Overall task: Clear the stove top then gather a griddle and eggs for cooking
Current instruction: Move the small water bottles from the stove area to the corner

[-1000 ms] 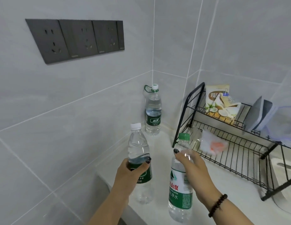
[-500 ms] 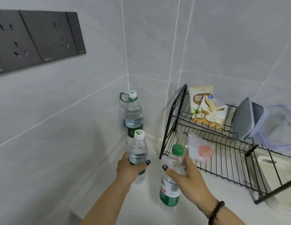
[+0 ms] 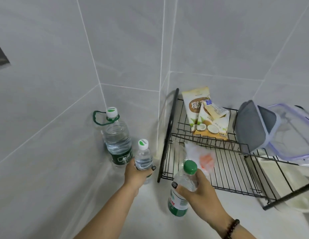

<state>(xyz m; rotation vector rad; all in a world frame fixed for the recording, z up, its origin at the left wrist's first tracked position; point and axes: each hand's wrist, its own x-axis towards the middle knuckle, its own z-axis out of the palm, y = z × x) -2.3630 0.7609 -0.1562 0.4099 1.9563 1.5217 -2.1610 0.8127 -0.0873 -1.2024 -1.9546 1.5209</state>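
My left hand (image 3: 135,175) grips a small water bottle with a white cap (image 3: 143,156) around its middle, right beside a larger water bottle (image 3: 116,138) that stands in the wall corner. My right hand (image 3: 200,190) holds a green-capped water bottle (image 3: 182,188) by its shoulder, upright over the white counter (image 3: 146,218), just in front of the black wire rack. No stove, griddle or eggs are in view.
A black wire dish rack (image 3: 219,163) stands at the right, close to both bottles. It holds coconut snack bags (image 3: 205,114), a small plastic bag (image 3: 202,156), a grey lid (image 3: 252,125) and a clear container (image 3: 291,131). Tiled walls close in the left and back.
Both hands have carried their bottles forward and down toward the corner. The white-capped bottle now sits next to the large bottle, and the view has swung right, away from the wall sockets.
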